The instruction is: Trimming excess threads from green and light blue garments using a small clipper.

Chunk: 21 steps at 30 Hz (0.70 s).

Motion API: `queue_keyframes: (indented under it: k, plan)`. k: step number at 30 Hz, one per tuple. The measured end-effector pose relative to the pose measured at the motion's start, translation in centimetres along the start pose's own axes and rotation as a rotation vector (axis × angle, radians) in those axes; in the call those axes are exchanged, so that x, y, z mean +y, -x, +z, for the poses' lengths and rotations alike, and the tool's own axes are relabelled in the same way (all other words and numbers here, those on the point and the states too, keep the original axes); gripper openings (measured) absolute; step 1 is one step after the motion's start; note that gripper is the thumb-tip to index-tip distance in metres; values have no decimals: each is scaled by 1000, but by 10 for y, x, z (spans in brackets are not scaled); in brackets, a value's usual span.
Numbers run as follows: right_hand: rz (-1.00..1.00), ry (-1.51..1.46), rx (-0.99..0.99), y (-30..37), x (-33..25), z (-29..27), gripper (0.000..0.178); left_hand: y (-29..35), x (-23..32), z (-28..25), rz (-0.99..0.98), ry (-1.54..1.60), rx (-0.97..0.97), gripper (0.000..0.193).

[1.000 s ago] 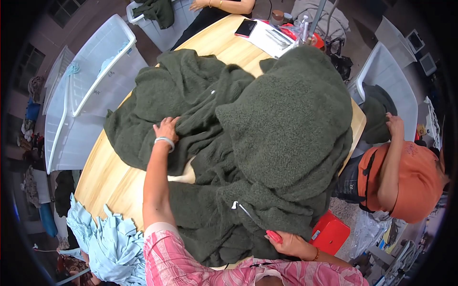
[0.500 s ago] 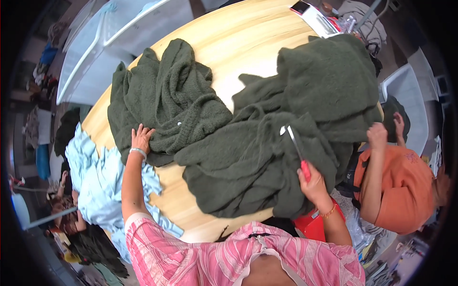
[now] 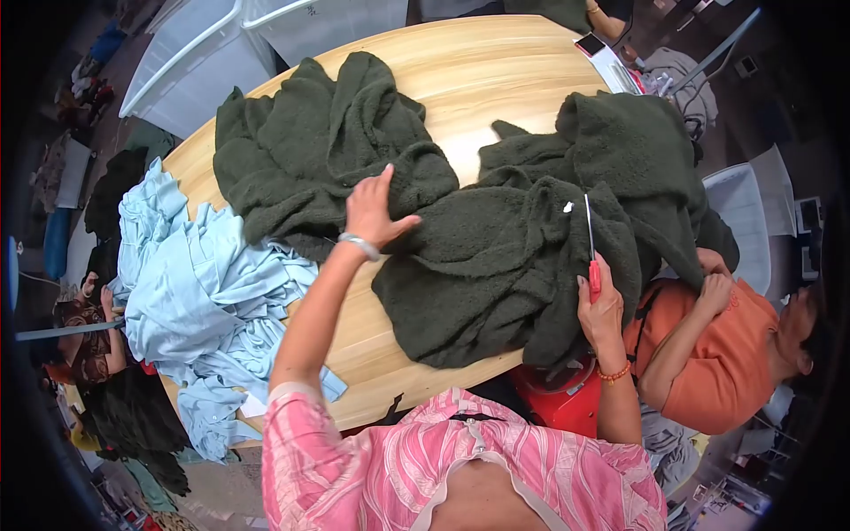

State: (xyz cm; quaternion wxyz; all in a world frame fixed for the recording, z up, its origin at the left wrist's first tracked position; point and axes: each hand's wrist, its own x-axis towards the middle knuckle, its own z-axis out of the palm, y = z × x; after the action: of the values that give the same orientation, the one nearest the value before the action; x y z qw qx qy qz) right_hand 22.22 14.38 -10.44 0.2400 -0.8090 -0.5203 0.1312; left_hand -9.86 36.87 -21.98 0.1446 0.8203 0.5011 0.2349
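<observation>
My left hand is above the near edge of a dark green fleecy garment pile on the left of the table, fingers spread, thumb pointing right. It holds nothing; whether it touches the fabric I cannot tell. My right hand is closed round the red handle of a slim metal tool, its shaft pointing away from me. Whether it is a blade or a hook is too small to tell. Beneath it lies a second dark green garment pile, with a small white tag left of the tool's tip.
Light blue garments hang over the table's left edge. The wooden table curves away in front. White bins stand beyond it. At the right, a person in orange handles dark green cloth. A red stool is near my right forearm.
My left hand has moved right from the left pile's near edge toward the gap between the piles. My right hand has shifted slightly right and away with the tool. The view has shifted too.
</observation>
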Motion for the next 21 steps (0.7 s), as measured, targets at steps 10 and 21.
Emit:
queue_keyframes:
  k: [10, 21]
  plan:
    - [-80, -40, -79, 3, 16, 14, 46, 31, -19, -103, 52, 437, 143, 34]
    - [-99, 75, -114, -1, 2, 7, 48, 235, 14, -82, -295, 41, -1131, 53]
